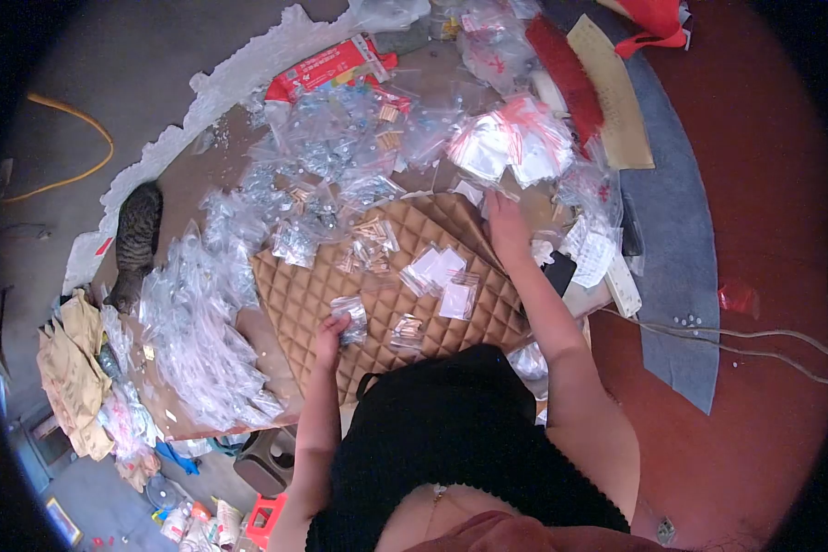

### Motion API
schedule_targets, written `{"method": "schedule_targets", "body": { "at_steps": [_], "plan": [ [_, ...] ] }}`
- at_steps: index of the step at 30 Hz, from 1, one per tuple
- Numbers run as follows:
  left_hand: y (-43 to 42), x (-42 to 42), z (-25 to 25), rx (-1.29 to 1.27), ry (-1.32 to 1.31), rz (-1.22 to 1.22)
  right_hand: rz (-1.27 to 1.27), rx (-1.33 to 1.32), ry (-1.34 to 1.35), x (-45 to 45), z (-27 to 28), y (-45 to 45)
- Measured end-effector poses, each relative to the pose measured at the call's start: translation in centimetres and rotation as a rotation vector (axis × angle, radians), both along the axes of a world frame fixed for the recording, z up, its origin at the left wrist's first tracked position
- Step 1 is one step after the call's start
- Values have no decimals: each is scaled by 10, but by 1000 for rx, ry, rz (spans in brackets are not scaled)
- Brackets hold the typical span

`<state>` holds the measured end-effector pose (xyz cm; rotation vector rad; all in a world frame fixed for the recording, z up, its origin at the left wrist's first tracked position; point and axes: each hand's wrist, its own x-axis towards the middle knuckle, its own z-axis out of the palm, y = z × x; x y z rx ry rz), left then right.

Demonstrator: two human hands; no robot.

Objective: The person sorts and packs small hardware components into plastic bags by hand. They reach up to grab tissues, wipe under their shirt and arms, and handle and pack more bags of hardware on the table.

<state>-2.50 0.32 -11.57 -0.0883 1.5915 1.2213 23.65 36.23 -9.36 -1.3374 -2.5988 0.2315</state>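
My left hand [331, 339] is closed on the edge of a small clear plastic bag [351, 320], just above a brown quilted mat [317, 299]. What fills this bag is too small to make out. My right hand [506, 224] reaches to the mat's far edge, its fingers drawn together beside a small white packet [469, 190]; whatever they grip is hidden. On the mat lie several bags of white cards [435, 269], a bag of small wooden pegs [407, 331], and more peg bags [373, 237] farther back.
Clear bags of small hardware [331, 129] cover the far table. A heap of plastic bags [202, 322] lies left, near a tabby cat [138, 230]. White packets [511, 147] are piled beyond my right hand. A dark phone-like object [559, 272] lies beside my right forearm.
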Motion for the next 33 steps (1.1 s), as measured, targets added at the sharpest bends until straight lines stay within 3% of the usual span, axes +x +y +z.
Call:
{"method": "schedule_targets", "body": {
  "at_steps": [5, 7, 9, 11, 15, 18, 21, 24, 27, 29, 33],
  "plan": [
    [3, -2, 4, -1, -23, -28, 102, -160, -163, 6, 7, 23],
    [2, -2, 2, -10, -4, -23, 113, -6, 22, 8, 6, 37],
    [3, -1, 3, -22, 12, -16, 131, -60, 42, 3, 3, 40],
    [6, 2, 6, 31, -14, -6, 312, 239, -36, -13, -3, 36],
    [6, -1, 3, 27, 0, -15, 331, 318, -190, -29, -24, 47],
    [8, 1, 8, -18, -3, -54, 193, 352, -254, -33, -23, 68],
    [5, 0, -3, -17, -27, 32, 93, 224, -24, -33, -18, 91],
    [-1, -2, -10, 15, -39, 36, -69, 368, -63, -23, -26, 125],
    [-6, -6, -14, 18, -18, -57, -195, 357, -266, -9, 0, 142],
    [-1, -3, -8, 8, -16, 15, -187, 371, -234, -3, 5, 145],
    [-2, -2, -7, 8, -14, 25, -303, 170, -123, -6, 33, 125]
  ]
}}
